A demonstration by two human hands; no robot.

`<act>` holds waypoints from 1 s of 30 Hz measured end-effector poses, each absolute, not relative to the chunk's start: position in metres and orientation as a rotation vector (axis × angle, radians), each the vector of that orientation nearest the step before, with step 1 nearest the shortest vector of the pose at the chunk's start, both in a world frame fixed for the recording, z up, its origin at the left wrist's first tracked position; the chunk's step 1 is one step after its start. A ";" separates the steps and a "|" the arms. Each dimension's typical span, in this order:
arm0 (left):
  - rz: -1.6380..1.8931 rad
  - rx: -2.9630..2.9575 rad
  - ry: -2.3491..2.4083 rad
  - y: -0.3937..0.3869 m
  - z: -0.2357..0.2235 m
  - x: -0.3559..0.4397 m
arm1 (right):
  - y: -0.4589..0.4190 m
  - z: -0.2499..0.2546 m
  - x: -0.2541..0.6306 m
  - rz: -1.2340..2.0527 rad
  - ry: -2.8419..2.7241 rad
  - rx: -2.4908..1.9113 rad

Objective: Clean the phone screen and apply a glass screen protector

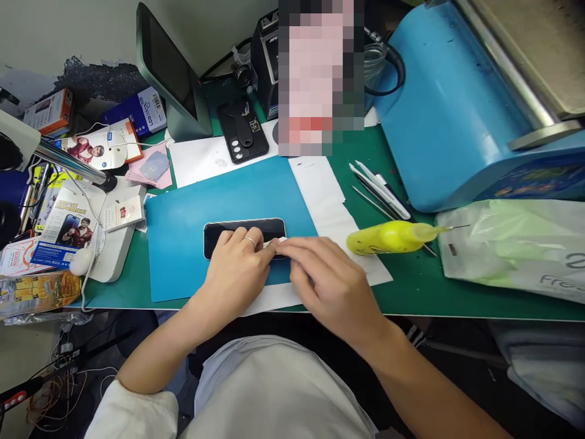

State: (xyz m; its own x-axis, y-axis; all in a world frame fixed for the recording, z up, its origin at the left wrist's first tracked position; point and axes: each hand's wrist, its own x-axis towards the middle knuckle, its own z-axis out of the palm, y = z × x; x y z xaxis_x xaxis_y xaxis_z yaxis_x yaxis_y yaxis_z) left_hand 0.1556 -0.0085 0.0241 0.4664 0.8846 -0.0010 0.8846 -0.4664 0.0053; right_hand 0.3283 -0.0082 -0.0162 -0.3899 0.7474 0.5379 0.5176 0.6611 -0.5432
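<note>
A smartphone (237,230) with a dark screen and a pale frame lies flat on the blue mat (183,207). My left hand (240,265) is over its lower edge, the bent fingers pressed onto the screen; a ring circles one finger. At the phone's right end my right hand (329,277) has its fingers drawn together, their tips meeting the left thumb and forefinger. A small bit of white shows between the fingertips, too hidden to name. White paper (354,244) lies beneath and right of the right hand.
A yellow squeeze bottle (393,238) with a needle tip lies to the right, below several pen-like tools (381,189). A blue machine (439,122) stands behind. At the back are a black phone case (242,131) and tilted screen (167,67); boxes (75,222) crowd the left.
</note>
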 end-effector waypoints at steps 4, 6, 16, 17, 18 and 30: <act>0.023 2.727 1.649 -0.019 0.022 0.162 | -0.034 -0.008 0.321 0.311 -2.255 -1.144; 0.054 2.719 1.655 -0.020 0.021 0.161 | -0.042 -0.005 0.318 0.275 -2.305 -1.174; 0.321 2.692 1.710 -0.026 0.040 0.130 | -0.040 -0.006 0.302 0.106 -2.448 -1.394; 0.368 2.694 1.663 -0.032 0.040 0.130 | -0.040 -0.006 0.302 0.106 -2.442 -1.398; 0.396 2.696 1.593 -0.037 0.040 0.131 | -0.040 -0.006 0.303 0.104 -2.437 -1.397; 0.123 2.706 1.497 -0.026 0.019 0.139 | -0.023 -0.014 0.297 0.027 -2.523 -1.296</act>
State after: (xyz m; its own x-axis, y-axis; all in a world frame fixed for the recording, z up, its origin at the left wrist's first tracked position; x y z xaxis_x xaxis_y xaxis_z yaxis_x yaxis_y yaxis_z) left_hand 0.1386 -0.0261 0.0194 0.5293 0.8471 0.0471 0.8434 -0.5314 0.0790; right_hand 0.2969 -0.0234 -0.0143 -0.5459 0.7970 0.2585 0.7913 0.5918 -0.1538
